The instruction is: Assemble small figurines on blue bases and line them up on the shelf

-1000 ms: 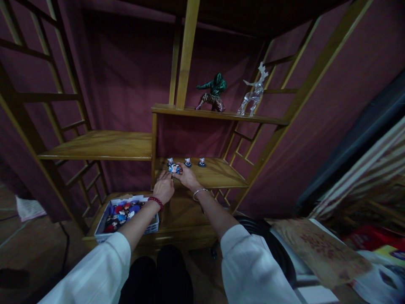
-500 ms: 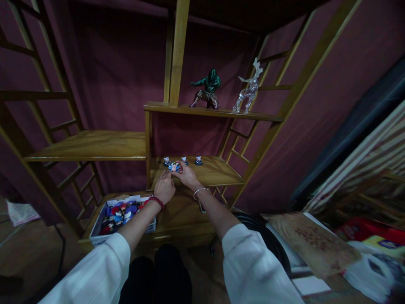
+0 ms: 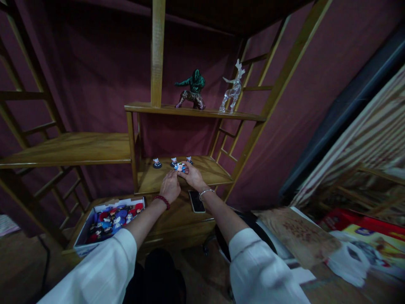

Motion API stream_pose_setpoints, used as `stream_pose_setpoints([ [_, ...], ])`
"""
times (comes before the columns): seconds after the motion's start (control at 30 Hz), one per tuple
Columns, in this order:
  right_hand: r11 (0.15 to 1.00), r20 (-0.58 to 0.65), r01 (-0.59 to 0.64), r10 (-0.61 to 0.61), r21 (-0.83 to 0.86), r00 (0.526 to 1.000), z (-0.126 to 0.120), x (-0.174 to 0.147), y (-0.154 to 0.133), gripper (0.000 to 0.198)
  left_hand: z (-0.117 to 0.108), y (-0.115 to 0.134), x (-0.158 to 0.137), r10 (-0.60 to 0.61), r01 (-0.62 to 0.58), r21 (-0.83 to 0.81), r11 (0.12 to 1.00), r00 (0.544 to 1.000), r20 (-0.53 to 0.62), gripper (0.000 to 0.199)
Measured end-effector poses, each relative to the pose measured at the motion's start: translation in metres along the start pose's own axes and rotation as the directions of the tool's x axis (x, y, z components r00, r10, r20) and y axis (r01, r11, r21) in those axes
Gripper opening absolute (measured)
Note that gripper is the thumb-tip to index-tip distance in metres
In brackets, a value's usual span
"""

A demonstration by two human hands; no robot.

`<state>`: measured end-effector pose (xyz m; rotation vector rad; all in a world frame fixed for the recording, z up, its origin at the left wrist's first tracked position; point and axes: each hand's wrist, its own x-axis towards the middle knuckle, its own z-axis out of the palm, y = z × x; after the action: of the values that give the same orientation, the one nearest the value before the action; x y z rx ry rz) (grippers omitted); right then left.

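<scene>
Both hands meet on a small blue, white and pink figurine [image 3: 180,167] just above the small shelf [image 3: 210,174]. My left hand [image 3: 171,185], with a red bead bracelet at the wrist, pinches its lower left side. From the right, my right hand [image 3: 193,176] grips it between thumb and fingers; a silver bangle circles that wrist. Behind them three small figurines stand in a row along the shelf: one at the left [image 3: 157,163], one in the middle [image 3: 174,161] and one at the right [image 3: 189,160], the last two partly covered by the held one.
A white box [image 3: 82,250] full of small figurines sits at lower left. A phone [image 3: 196,202] lies on the lower board. Above stand a dark green crouching figure [image 3: 193,89] and a clear deer figurine [image 3: 233,89]. A plastic bag [image 3: 348,261] is at lower right.
The view has swung right, so the shelves sit further left. My hands, still on the figurine, have moved rightward along the row, and the phone now shows fully.
</scene>
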<state>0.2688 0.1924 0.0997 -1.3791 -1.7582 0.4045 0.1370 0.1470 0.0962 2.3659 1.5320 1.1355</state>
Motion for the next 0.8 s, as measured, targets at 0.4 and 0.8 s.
stream_pose_setpoints([
  [0.4, 0.996, -0.086, -0.087, 0.085, -0.027, 0.993, -0.039, -0.003, 0.032, 0.045, 0.033, 0.031, 0.018, 0.076, -0.073, -0.028, 0.997, 0.988, 0.132, 0.045],
  [0.8, 0.988, -0.127, -0.133, 0.122, -0.08, 0.984, -0.067, 0.007, 0.067, 0.045, 0.059, 0.049, 0.04, 0.123, -0.116, -0.04, 0.992, 0.959, 0.257, 0.047],
])
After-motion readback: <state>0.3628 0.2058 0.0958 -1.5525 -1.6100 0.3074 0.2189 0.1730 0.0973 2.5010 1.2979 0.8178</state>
